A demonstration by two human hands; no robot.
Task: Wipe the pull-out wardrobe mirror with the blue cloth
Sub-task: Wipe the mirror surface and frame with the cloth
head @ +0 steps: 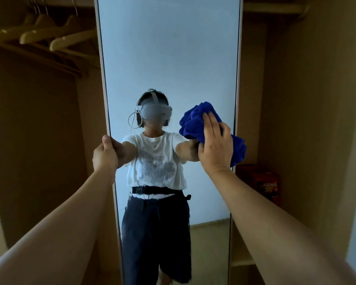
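Left hand [105, 156] grips the mirror [169, 58] edge; right hand [216, 146] presses flat on blue cloth [193, 122].

Both forearms are bare to the wrist, and neither the left hand [105, 156] nor the right hand [216, 149] wears a glove, ring or watch. Reflected in the mirror [169, 48], the person wears a pale grey headset [155, 112] with a strap over the head and a thin looping cable, a white short-sleeved T-shirt [155, 159] with a faded grey print, a black waistband and dark navy knee-length shorts [155, 233].
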